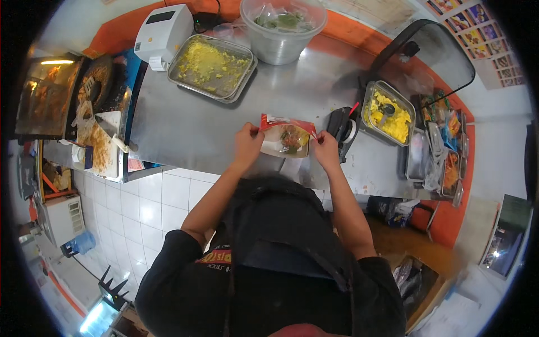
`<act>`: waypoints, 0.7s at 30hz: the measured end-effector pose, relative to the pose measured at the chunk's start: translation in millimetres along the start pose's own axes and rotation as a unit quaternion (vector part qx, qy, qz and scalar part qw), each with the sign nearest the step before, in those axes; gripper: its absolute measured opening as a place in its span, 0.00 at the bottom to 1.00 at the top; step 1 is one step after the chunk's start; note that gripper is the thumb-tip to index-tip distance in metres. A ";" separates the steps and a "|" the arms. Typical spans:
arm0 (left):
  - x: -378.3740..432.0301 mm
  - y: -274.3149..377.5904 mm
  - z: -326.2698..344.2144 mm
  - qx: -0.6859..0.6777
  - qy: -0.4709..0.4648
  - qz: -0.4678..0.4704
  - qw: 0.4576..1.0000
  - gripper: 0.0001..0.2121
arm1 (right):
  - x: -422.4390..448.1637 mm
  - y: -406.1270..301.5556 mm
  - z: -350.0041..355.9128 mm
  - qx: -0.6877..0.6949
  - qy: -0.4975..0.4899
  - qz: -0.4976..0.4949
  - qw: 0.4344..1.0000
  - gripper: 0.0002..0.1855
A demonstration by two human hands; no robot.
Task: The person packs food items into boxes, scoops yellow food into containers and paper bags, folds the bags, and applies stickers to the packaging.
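Between my two hands is a red and white paper food box (pixel 288 137) with a clear window, food showing through it. The box bears writing. Its left upper corner is pinched by my left hand (pixel 248 143), and my right hand (pixel 326 148) grips its right edge. A black tape dispenser (pixel 346 130) with a roll of tape lies just beyond my right hand on the steel counter (pixel 185 126).
A steel tray of yellow crumbs (pixel 210 67) stands near a white label printer (pixel 164 31). Behind is a clear plastic bucket (pixel 283 42). At the right, a container of yellow food (pixel 387 113) holds a scoop. A knife (pixel 113 137) rests on a cutting board (pixel 101 156) at left.
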State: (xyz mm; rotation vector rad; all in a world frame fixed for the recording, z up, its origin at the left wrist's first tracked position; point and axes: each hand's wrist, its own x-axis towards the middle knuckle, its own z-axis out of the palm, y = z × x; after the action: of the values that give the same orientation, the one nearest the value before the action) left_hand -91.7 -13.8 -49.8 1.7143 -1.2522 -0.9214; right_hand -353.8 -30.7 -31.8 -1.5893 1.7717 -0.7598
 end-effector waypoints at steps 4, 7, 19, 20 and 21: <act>-2.3 -16.3 -6.1 0.005 -0.038 0.062 0.997 0.12 | -13.9 4.1 9.8 -0.003 0.010 0.010 1.000 0.09; -3.4 -33.9 2.8 -0.029 -0.034 0.110 0.993 0.15 | -22.7 24.4 27.8 0.034 0.059 -0.042 0.997 0.10; -6.5 -32.3 -26.4 0.061 -0.188 0.260 0.945 0.30 | -59.2 34.0 14.8 0.084 -0.101 -0.126 0.983 0.48; -4.8 -30.2 -28.8 0.053 -0.203 0.255 0.944 0.30 | -58.4 35.9 14.3 0.092 -0.099 -0.102 0.986 0.47; -3.1 -29.8 -30.5 0.046 -0.217 0.249 0.943 0.31 | -56.0 34.1 14.3 0.102 -0.098 -0.080 0.987 0.46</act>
State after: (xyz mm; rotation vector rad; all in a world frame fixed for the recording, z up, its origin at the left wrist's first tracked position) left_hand -53.9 0.4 -64.0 1.1901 -1.9353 -0.9614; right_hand -360.2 28.5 -62.8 -1.6206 1.3950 -0.8019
